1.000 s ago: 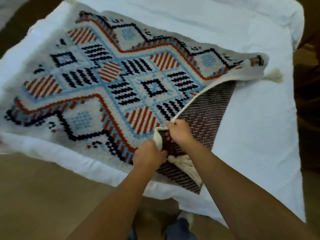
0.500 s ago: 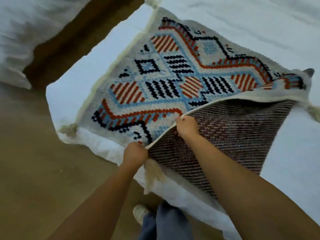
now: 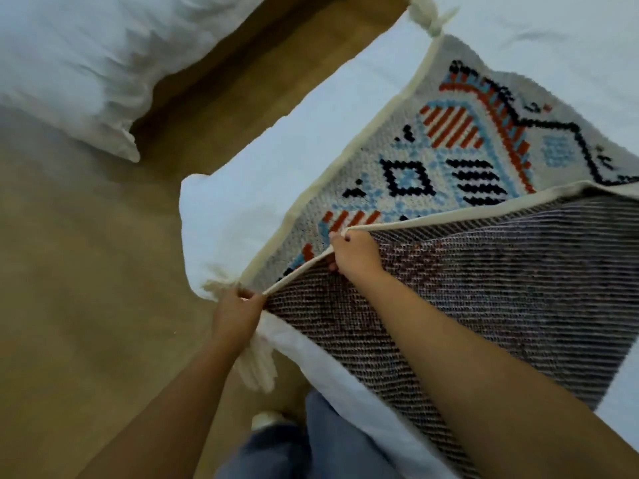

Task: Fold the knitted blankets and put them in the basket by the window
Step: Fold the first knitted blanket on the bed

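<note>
A knitted blanket with cream ground and blue, orange and black diamond patterns lies on a white bed. Its near half is folded over, so the dark striped underside faces up. My left hand pinches the folded corner at the bed's near-left corner, with a cream tassel hanging below it. My right hand grips the cream edge of the folded layer a little farther along. No basket is in view.
A second white bed or pillow lies at upper left across a gap of tan carpet. My jeans leg and a shoe stand against the bed's near edge. Another tassel sits at the blanket's far corner.
Both hands have carried the blanket's edge leftward across the bed, so the folded-over layer now covers more of the pattern. The left hand now reaches the near-left corner.
</note>
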A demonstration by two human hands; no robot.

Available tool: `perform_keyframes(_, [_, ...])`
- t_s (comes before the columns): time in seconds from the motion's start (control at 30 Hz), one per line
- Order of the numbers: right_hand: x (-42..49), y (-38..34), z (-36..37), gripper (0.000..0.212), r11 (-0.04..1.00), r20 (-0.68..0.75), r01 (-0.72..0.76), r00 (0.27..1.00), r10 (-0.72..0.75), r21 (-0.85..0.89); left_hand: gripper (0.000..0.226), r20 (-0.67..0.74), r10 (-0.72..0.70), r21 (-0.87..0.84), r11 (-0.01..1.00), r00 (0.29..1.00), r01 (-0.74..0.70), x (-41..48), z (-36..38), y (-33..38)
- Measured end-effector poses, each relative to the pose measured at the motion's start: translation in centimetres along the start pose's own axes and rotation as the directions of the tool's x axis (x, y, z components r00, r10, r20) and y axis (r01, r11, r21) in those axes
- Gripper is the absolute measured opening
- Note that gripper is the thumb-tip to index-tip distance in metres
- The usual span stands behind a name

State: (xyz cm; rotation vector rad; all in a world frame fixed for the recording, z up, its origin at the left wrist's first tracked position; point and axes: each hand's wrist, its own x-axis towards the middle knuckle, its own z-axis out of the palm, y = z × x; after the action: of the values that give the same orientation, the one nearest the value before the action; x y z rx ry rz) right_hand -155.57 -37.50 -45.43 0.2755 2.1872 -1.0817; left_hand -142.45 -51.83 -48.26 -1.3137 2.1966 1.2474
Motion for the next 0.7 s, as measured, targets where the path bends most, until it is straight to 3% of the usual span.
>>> perform_keyframes(0.07, [1.0,-1.3,1.7,0.037,0.998,0.0,-0.007,1.0,0.007,-0.056,0.027,0.0,-0.069,-0.119,0.99,0.998,0.069,1.3,-1.1,-0.5])
perform_keyframes(0.13, [2.0,-2.5,3.5,0.037,0.995,0.004,-0.009,1.0,0.009,-0.095,0.011,0.03,-0.061,-0.191,0.979,0.998,0.066,2.5,-1.9,-0.9])
perform_keyframes(0.17, [2.5,-3.0,4.4,0.037,0.994,-0.009,-0.013,1.0,0.012,-0.11,0.013,0.062,-0.05,-0.198,0.978,0.997,0.062,2.9,-2.2,-1.0])
perform_keyframes(0.23, [3.0,-3.6,5.6,0.034,0.993,-0.053,-0.047,0.998,0.041,-0.107,0.04,0.156,0.027,-0.119,0.993,0.987,-0.008,3.9,-2.5,-1.7])
perform_keyframes(0.3, [3.3,-3.7,6.4,0.031,0.992,-0.105,-0.096,0.991,0.087,-0.084,0.046,0.273,0.126,0.005,0.991,0.954,-0.132,5.0,-2.8,-2.4])
perform_keyframes(0.43, [3.4,-3.4,7.5,0.037,0.978,-0.165,-0.15,0.978,0.125,-0.147,0.053,0.428,0.164,0.148,0.958,0.889,-0.248,7.1,-3.0,-3.6])
perform_keyframes(0.57, [3.2,-3.8,8.3,0.038,0.986,-0.193,-0.152,0.972,0.136,-0.071,0.044,0.522,0.186,0.272,0.889,0.832,-0.369,8.6,-3.1,-3.3])
perform_keyframes(0.7, [2.5,-4.0,9.4,0.038,0.992,-0.247,-0.126,0.962,0.116,-0.024,0.03,0.552,0.22,0.259,0.871,0.804,-0.416,9.4,-5.3,-3.2])
